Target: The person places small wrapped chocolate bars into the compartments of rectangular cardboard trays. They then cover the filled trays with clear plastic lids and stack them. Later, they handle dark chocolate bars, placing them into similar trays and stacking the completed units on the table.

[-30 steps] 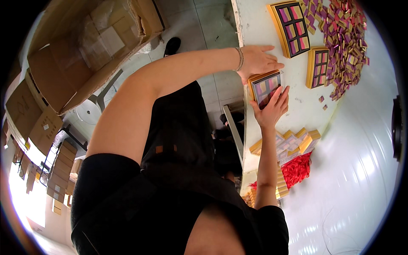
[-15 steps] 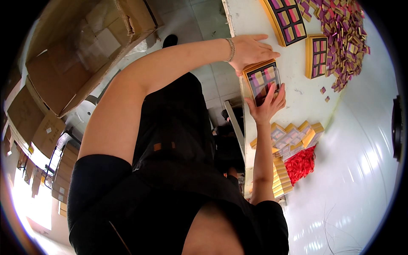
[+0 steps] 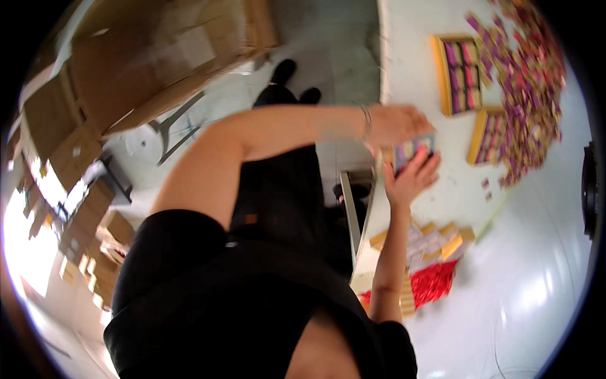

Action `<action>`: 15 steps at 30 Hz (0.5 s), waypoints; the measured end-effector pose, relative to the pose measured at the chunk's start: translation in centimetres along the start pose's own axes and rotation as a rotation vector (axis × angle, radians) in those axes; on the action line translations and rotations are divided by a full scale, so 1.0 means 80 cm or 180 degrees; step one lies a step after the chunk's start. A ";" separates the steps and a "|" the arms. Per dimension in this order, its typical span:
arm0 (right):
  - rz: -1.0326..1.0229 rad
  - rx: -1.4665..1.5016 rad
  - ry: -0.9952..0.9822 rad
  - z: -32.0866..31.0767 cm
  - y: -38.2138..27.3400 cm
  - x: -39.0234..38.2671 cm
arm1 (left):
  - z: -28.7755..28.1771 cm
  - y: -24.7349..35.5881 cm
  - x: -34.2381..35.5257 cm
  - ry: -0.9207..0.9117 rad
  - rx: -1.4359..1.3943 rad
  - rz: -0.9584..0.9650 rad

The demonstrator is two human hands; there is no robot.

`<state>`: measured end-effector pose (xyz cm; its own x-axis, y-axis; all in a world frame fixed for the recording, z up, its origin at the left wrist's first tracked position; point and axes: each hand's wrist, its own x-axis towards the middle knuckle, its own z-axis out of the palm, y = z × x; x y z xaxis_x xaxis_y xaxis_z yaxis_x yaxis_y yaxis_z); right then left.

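Observation:
A gold-edged box (image 3: 411,150) with a clear top over pastel compartments sits at the table edge between my hands, blurred by motion. My left hand (image 3: 398,126) grips its upper end, reaching across from the left. My right hand (image 3: 411,177) grips the lower part, fingers over the top. Farther up the white table (image 3: 409,57) lie two gold boxes of pink, purple and cream pieces, the larger (image 3: 459,74) above the smaller (image 3: 486,138). Beside them spreads a heap (image 3: 530,114) of small purple and gold pieces.
Toward the bottom of the table are stacked gold boxes (image 3: 426,243) and red shred (image 3: 432,281). A large open carton (image 3: 145,63) stands at upper left, near a stool (image 3: 146,142) and piled cartons (image 3: 66,139). My shoe (image 3: 283,71) shows on the floor.
The whole view has shifted and blurred, so table, boxes and hands appear farther right and lower than half a second ago. Both hands stay on the same box.

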<state>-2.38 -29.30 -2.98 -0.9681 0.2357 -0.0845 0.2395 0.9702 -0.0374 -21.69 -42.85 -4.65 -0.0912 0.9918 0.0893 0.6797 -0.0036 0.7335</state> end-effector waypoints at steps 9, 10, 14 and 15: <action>0.0755 -0.0303 -0.0053 0.014 -0.029 0.054 | -0.044 0.038 -0.135 0.2305 -0.0270 -0.0643; 0.0815 -0.0340 -0.0007 0.013 -0.037 0.048 | -0.066 0.029 -0.184 0.2533 -0.0084 -0.0986; 0.0943 0.0371 0.0495 0.018 -0.010 0.055 | -0.135 -0.093 -0.351 0.3688 -0.1304 -0.3507; 0.0988 -0.0109 0.0392 0.016 -0.013 0.056 | -0.123 -0.152 -0.406 0.3081 -0.1276 -0.4318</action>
<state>-6.85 -29.33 -4.62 -0.8515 0.5232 0.0344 0.5237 0.8519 0.0050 -34.18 -76.25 -9.82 -0.8806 -0.1205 -0.4583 -0.4471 0.5319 0.7192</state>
